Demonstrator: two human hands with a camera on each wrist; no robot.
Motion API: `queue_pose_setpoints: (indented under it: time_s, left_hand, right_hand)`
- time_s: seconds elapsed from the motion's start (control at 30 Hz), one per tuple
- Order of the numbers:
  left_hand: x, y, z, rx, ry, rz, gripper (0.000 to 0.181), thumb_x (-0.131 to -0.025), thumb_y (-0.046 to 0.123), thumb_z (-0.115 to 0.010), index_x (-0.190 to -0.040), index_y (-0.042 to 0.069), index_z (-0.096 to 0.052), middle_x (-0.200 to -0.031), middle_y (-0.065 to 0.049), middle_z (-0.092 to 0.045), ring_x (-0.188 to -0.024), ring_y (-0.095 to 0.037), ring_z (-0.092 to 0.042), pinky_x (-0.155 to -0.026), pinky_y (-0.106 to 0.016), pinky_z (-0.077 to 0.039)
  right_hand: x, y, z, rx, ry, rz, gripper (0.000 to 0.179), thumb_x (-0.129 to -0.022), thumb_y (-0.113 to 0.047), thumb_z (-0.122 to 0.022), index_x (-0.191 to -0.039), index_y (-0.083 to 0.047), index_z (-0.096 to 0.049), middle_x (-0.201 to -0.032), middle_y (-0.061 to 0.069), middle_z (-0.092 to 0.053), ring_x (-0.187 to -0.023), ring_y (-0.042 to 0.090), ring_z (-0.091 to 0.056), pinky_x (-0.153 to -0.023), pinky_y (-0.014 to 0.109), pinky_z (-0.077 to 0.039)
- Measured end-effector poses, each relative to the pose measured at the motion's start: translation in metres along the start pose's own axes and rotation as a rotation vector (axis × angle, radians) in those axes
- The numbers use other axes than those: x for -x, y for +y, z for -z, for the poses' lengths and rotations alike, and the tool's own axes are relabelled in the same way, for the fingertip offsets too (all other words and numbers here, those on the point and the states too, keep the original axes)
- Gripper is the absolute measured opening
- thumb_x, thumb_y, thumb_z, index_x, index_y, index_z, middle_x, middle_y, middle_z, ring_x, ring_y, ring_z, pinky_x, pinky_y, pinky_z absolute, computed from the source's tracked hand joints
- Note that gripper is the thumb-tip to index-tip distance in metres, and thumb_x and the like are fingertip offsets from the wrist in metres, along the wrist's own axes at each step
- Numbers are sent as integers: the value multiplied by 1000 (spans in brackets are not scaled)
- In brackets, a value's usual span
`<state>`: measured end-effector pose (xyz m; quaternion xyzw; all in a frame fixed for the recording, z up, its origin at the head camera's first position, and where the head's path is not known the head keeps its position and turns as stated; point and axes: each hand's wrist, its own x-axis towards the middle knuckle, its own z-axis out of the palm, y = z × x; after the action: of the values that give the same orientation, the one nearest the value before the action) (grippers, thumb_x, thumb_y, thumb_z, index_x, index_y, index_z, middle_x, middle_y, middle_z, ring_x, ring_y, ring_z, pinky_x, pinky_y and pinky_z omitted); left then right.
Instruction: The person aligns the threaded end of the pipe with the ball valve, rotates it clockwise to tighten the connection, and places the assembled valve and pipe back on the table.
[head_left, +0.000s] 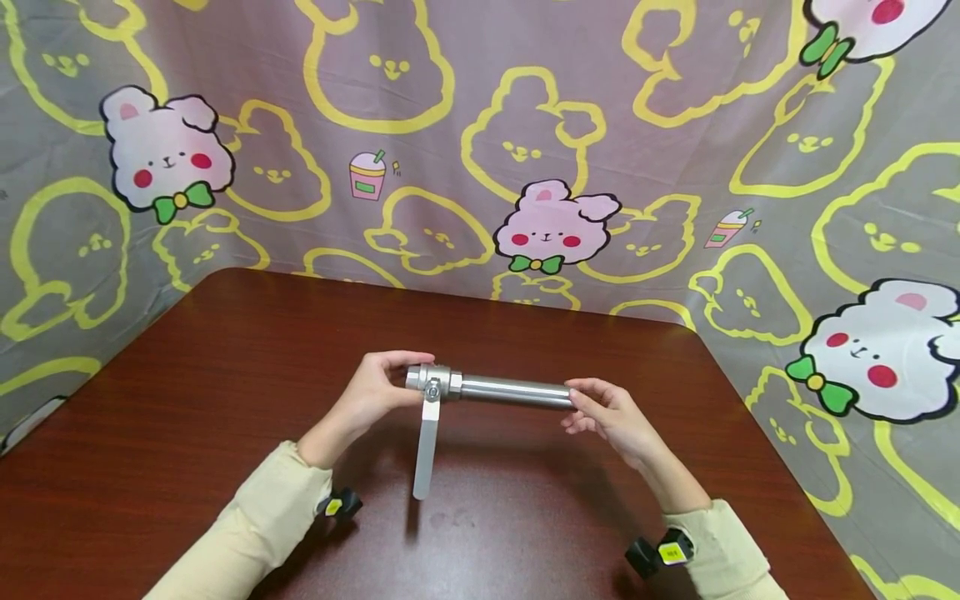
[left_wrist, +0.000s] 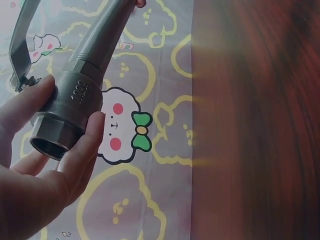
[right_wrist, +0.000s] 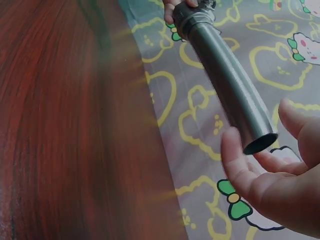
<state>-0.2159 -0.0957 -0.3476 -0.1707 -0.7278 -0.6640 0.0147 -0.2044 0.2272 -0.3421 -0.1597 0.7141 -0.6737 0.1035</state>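
A metal ball valve [head_left: 435, 380] with a long flat lever handle [head_left: 426, 454] is joined to a straight steel pipe [head_left: 517, 392]. My left hand [head_left: 372, 390] grips the valve body near its free end, thumb on one side and fingers on the other. That end's hollow threaded opening [left_wrist: 49, 142] faces the left wrist. The lever points toward me in the head view. At the pipe's far end is my right hand [head_left: 611, 417], fingers spread loosely around it. In the right wrist view a gap shows between the thumb [right_wrist: 292, 117] and the pipe's open end [right_wrist: 261, 143].
A dark reddish-brown wooden table [head_left: 262, 350] lies under both hands. Behind it and along its sides hangs a grey curtain [head_left: 450, 167] with cartoon bunnies and yellow outlines. Small black devices [head_left: 345, 505] sit at both wrists.
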Motion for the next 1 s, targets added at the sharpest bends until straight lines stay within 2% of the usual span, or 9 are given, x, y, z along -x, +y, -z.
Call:
queue_pose_setpoints:
  time_s: [0.1, 0.2, 0.33, 0.57, 0.77, 1.0]
  left_hand:
    - [0, 0, 0, 1, 3, 2, 45, -64, -11, -66, -108, -11, -58, -98, -19, -61, -77, -17, -56, -65, -23, -45]
    - [1, -1, -1, 6, 5, 3, 45, -63, -11, -66, -108, -11, -58, -98, -19, -61, -77, -17, -56, -66, -23, -45]
    - [1, -2, -1, 8, 5, 1, 46, -63, -12, -66, -108, -12, -58, -98, -19, -61, -78, -17, -57, -66, -23, -45]
    - [1, -1, -1, 21, 6, 0, 45, -63, -11, -66, -108, -12, -58, -96, -18, -61, -76, -15, -57, -65, -23, -45]
    - [1, -1, 0, 27, 6, 11, 45, -64, -10, -66, -108, -12, -58, -95, -17, -62, -75, -13, -57, -65, -23, -45]
    - [1, -1, 0, 29, 8, 13, 45, -64, -10, -65, -108, -11, -58, -94, -16, -62, -75, -13, -56, -65, -23, -45]
  right_hand:
    - [0, 0, -2, 19, 17, 5, 34, -85, 0, -56, -114, 8, -40, -85, 11, -53, -69, 18, -62, -64, 30, -50]
    - [0, 2, -3, 52, 25, 22, 39, -79, 8, -60, -112, 6, -41, -84, 12, -54, -71, 18, -61, -64, 32, -50]
    - [-1, 5, -2, 78, 19, 57, 40, -75, 15, -59, -110, 12, -39, -84, 11, -56, -72, 18, -60, -63, 32, -50]
    - [-1, 7, 2, 112, 7, 85, 41, -77, 12, -58, -113, 16, -39, -84, 11, -57, -70, 18, -61, -62, 31, -50]
    - [0, 7, 4, 124, 14, 56, 41, -81, 4, -59, -116, 13, -41, -83, 12, -55, -68, 20, -59, -61, 29, -49]
    - [2, 6, 4, 74, -24, 11, 34, -87, -4, -54, -112, 15, -40, -78, 9, -55, -61, 11, -55, -57, 24, -47]
